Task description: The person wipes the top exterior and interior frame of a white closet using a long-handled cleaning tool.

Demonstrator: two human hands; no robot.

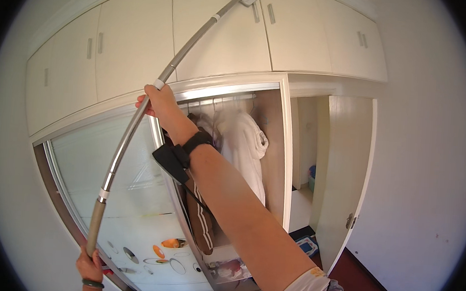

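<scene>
The mop (122,148) slants up from low on the left to the upper cupboards (212,49), its pale head (247,0) at or very near the doors, though contact cannot be told. The left hand (90,267) is closed around the bottom of the beige grip (96,222), probably to push and steer from the end. The right hand (157,103), arm stretched forward, wraps the metal shaft about midway, apparently bearing the weight and guiding the tilt; the head lies well above and beyond it. The wide spacing of the hands likely steadies so long a reach. Behind the shaft stands the wardrobe's sliding door (127,184); clothes (239,146) hang beside it, behind the right forearm.
</scene>
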